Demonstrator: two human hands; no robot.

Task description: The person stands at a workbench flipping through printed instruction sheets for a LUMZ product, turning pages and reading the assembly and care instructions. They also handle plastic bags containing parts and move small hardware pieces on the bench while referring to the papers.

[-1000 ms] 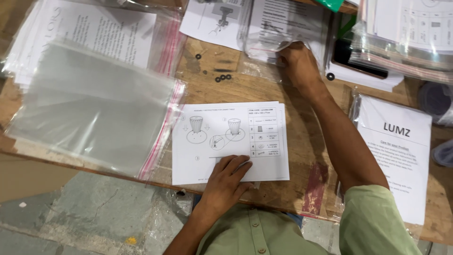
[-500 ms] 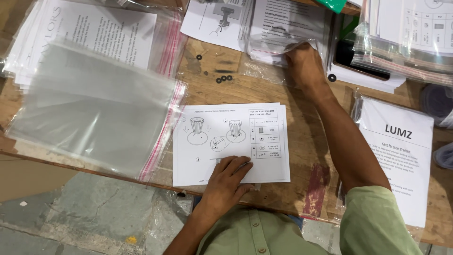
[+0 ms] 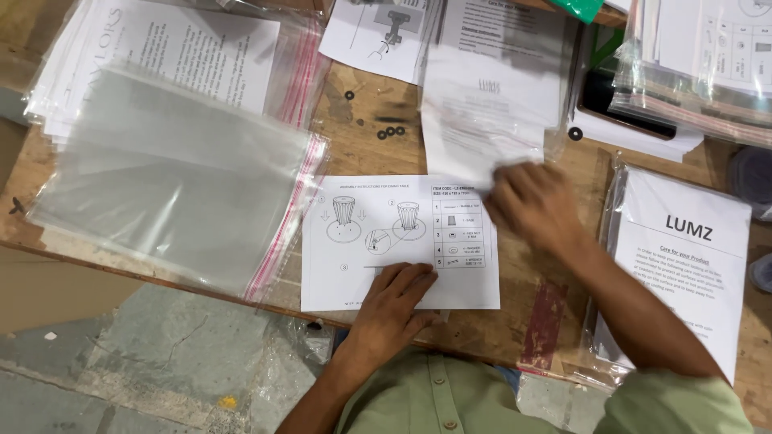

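Note:
A white instruction sheet (image 3: 378,217) with line drawings lies on the wooden table (image 3: 547,321) in front of me. My left hand (image 3: 394,299) presses flat on its lower edge, fingers spread. My right hand (image 3: 535,205), blurred by motion, is at the sheet's right top corner. It grips the near edge of a clear plastic bag with a printed sheet inside (image 3: 482,104), which stretches away from me over the table.
A pile of clear zip bags with red strips (image 3: 177,177) lies at the left over printed sheets. Several small black washers (image 3: 390,131) sit beyond the instruction sheet. A bagged stack of printed papers (image 3: 691,265) lies right, more filled bags (image 3: 700,64) at the far right.
My right hand has come back from the far side of the table toward me, drawing the clear bag with its sheet along. My left hand has stayed on the instruction sheet.

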